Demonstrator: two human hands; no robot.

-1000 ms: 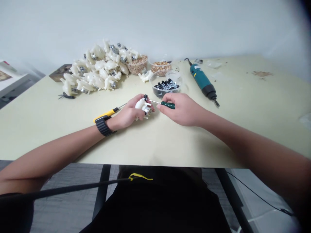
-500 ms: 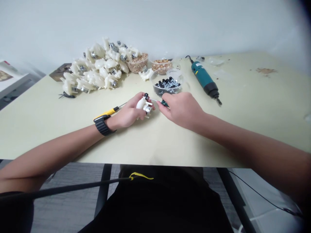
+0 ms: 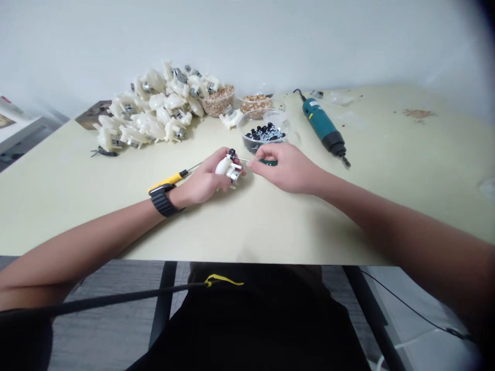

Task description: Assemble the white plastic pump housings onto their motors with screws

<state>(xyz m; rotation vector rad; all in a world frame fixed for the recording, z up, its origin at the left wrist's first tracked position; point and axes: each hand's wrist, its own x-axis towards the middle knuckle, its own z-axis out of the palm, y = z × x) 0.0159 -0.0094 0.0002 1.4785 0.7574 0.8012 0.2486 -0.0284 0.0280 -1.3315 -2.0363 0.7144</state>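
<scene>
White part: the cream-white plastic part (image 3: pixel 223 167) is in the left hand (image 3: pixel 203 185), above the table (image 3: pixel 270 226), its silver cylinder (image 3: pixel 234 175) toward 4 o'clock and a small black piece (image 3: pixel 232 153) toward 1 o'clock.
Left hand: closed around the white part, and the nearer hand to it.
Right hand: fingers pinched on the green-handled screwdriver (image 3: pixel 268 163), palm side hidden; the hand (image 3: pixel 288 167) is on the white part's 3 o'clock side.
Screwdriver axis: nearly crosswise — handle toward 3 o'clock, thin shaft toward 9 — with the tip at or just beside the black piece; contact is too small to tell.
Tub of screws: the clear tub (image 3: pixel 286 127) is at 11 o'clock from the right hand, close by.
Yellow screwdriver: the yellow-handled one (image 3: pixel 166 183) lies at 9 o'clock from the left hand, its shaft slanting toward 2.
</scene>
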